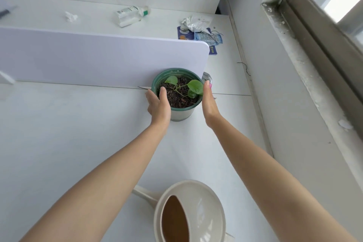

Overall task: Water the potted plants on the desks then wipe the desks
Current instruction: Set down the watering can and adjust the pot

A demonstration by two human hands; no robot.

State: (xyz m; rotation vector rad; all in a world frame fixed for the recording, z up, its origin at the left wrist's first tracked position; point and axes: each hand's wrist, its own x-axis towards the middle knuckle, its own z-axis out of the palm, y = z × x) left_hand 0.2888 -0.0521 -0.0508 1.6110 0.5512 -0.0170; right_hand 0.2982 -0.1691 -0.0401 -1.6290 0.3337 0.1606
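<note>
Hands flank the potted plant at frame centre: left hand wraps the rim, thumb over the soil; right hand lies flat and open against the side. Best to hold the pot low, level. Watering can waits bottom centre.

Green-rimmed pot (white lower half), green leaves, dark soil; cream watering can; pale lilac divider.
</note>
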